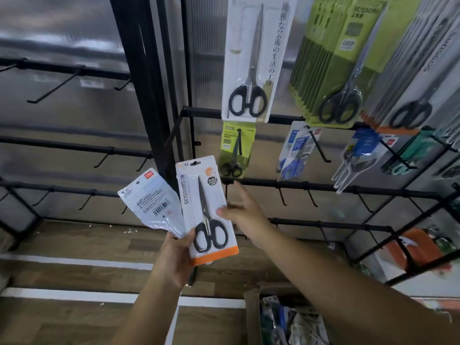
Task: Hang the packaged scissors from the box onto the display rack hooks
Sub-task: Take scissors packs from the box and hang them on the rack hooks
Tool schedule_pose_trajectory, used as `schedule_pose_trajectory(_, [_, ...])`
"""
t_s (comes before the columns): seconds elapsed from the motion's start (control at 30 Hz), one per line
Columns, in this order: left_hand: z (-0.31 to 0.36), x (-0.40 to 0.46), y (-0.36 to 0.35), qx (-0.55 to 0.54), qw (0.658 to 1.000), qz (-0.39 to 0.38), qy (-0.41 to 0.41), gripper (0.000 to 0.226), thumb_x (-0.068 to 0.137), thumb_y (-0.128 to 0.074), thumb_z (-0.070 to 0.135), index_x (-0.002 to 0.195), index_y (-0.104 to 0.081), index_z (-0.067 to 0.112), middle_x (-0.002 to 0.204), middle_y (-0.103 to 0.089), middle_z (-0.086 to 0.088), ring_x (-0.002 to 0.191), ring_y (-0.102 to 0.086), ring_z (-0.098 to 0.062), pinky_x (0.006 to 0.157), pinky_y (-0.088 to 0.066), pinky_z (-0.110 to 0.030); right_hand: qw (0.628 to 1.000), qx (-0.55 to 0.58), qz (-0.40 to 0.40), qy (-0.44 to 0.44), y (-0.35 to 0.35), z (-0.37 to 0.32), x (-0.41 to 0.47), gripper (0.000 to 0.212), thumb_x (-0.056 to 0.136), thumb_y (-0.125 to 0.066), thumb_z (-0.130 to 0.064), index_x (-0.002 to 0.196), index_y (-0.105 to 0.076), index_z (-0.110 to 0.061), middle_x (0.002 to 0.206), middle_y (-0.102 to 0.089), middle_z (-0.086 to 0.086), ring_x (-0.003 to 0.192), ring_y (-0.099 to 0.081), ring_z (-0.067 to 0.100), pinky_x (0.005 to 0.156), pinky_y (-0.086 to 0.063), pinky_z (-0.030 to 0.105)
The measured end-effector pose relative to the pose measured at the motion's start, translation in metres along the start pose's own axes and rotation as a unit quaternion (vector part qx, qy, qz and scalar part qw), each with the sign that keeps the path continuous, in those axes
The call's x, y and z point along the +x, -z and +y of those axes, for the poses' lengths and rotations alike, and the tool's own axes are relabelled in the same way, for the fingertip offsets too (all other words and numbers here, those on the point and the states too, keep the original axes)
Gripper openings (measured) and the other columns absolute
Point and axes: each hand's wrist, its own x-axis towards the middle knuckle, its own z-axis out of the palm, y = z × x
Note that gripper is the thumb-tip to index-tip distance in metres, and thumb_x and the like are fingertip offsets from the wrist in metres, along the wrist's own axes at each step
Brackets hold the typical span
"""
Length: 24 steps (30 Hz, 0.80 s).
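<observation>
The left hand (178, 257) gripped two scissors packs (206, 210), long axes near upright, blades up; the right hand (245, 215) reached forward, fingers extended and holding nothing.

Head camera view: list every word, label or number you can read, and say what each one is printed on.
"SCISSORS": orange-trimmed pack held in the left hand.
"SCISSORS", "GRIP": green packs hanging top right.
"SCISSORS": small green pack on the middle row.
"SCISSORS": grey pack at far right, partly cut off.
Japanese characters: white pack at top; not transcribed.
White pouch: small print and barcode, too small to read.
Blue packs: blurred.
</observation>
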Motion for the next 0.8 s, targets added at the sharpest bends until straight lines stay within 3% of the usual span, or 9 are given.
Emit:
schedule_pose_trajectory(0.07, [-0.007, 0.001, -0.004, -0.007, 1.0, -0.016, -0.007, 0.039, 0.088, -0.045, 0.002, 0.125, -0.052, 0.014, 0.097, -0.072, -0.007, 0.077, -0.071, -0.021, 0.055, -0.057, -0.037, 1.0, -0.019, 0.005, 0.005, 0.003, 0.007, -0.002, 0.087, 0.078, -0.062, 0.011, 0.145, -0.026, -0.032, 0.114, -0.062, 0.013, 0.096, -0.064, 0.025, 0.074, -0.054, 0.032])
schedule_pose_trajectory(0.13, [-0.015, 0.002, -0.008, -0.007, 1.0, -0.02, 0.005, 0.043, 0.085, -0.048, 0.004, 0.128, -0.051, 0.011, 0.106, -0.07, -0.009, 0.085, -0.07, -0.02, 0.065, -0.059, -0.036, 0.999, -0.029, 0.027, 0.019, 0.011, 0.013, -0.006, 0.08, 0.077, -0.056, 0.017, 0.135, -0.038, -0.035, 0.1, -0.066, 0.01, 0.084, -0.064, 0.021, 0.067, -0.052, 0.026])
schedule_pose_trajectory(0.23, [-0.031, 0.008, -0.016, 0.015, 0.999, 0.0, 0.052, 0.03, 0.093, -0.045, 0.007, 0.122, -0.053, 0.009, 0.091, -0.072, -0.006, 0.073, -0.07, -0.019, 0.055, -0.055, -0.032, 0.997, -0.026, 0.065, 0.014, 0.031, 0.023, -0.014, 0.076, 0.077, -0.05, 0.019, 0.136, -0.043, -0.03, 0.079, -0.064, 0.002, 0.07, -0.061, 0.012, 0.055, -0.047, 0.019])
schedule_pose_trajectory(0.33, [-0.044, 0.014, -0.031, 0.046, 0.996, 0.002, 0.077, 0.022, 0.096, -0.044, 0.007, 0.116, -0.053, 0.005, 0.09, -0.066, -0.012, 0.07, -0.065, -0.021, 0.052, -0.052, -0.029, 0.992, -0.012, 0.123, 0.009, 0.057, 0.033, -0.023, 0.072, 0.08, -0.049, 0.017, 0.133, -0.047, -0.033, 0.095, -0.065, 0.001, 0.082, -0.061, 0.009, 0.052, -0.047, 0.011])
schedule_pose_trajectory(0.47, [-0.062, 0.02, -0.053, 0.112, 0.988, 0.005, 0.101, 0.019, 0.095, -0.047, 0.006, 0.113, -0.054, 0.006, 0.1, -0.065, -0.012, 0.09, -0.062, -0.027, 0.074, -0.051, -0.038, 0.983, -0.009, 0.177, 0.042, 0.099, 0.051, -0.04, 0.06, 0.085, -0.044, 0.013, 0.116, -0.058, -0.036, 0.11, -0.068, -0.005, 0.099, -0.065, 0.012, 0.07, -0.055, 0.018])
schedule_pose_trajectory(0.6, [-0.072, 0.024, -0.089, 0.225, 0.967, -0.01, 0.119, 0.017, 0.092, -0.052, 0.004, 0.108, -0.057, 0.001, 0.105, -0.066, -0.018, 0.105, -0.06, -0.036, 0.083, -0.051, -0.042, 0.961, 0.022, 0.272, 0.055, 0.145, 0.059, -0.064, 0.063, 0.081, -0.04, 0.018, 0.115, -0.058, -0.032, 0.093, -0.066, -0.015, 0.076, -0.064, -0.005, 0.056, -0.047, 0.006])
schedule_pose_trajectory(0.67, [-0.076, 0.025, -0.108, 0.265, 0.956, -0.019, 0.125, 0.021, 0.092, -0.051, -0.001, 0.112, -0.055, -0.002, 0.118, -0.061, -0.023, 0.106, -0.059, -0.037, 0.087, -0.051, -0.042, 0.949, 0.038, 0.311, 0.047, 0.17, 0.064, -0.073, 0.056, 0.083, -0.04, 0.012, 0.112, -0.061, -0.031, 0.095, -0.068, -0.008, 0.077, -0.064, -0.001, 0.064, -0.054, 0.015])
schedule_pose_trajectory(0.73, [-0.081, 0.026, -0.126, 0.278, 0.954, -0.048, 0.099, 0.025, 0.094, -0.048, 0.0, 0.118, -0.053, -0.002, 0.117, -0.061, -0.022, 0.094, -0.063, -0.03, 0.078, -0.055, -0.034, 0.938, 0.053, 0.341, 0.044, 0.195, 0.067, -0.081, 0.043, 0.083, -0.043, 0.009, 0.104, -0.064, -0.023, 0.1, -0.069, 0.007, 0.089, -0.065, 0.023, 0.08, -0.054, 0.038])
schedule_pose_trajectory(0.8, [-0.087, 0.025, -0.146, 0.29, 0.952, -0.049, 0.084, 0.029, 0.094, -0.046, -0.002, 0.123, -0.051, -0.003, 0.111, -0.062, -0.021, 0.09, -0.062, -0.028, 0.078, -0.054, -0.036, 0.928, 0.05, 0.365, 0.063, 0.22, 0.067, -0.091, 0.046, 0.08, -0.04, 0.012, 0.106, -0.065, -0.017, 0.097, -0.068, 0.005, 0.09, -0.063, 0.026, 0.08, -0.053, 0.039])
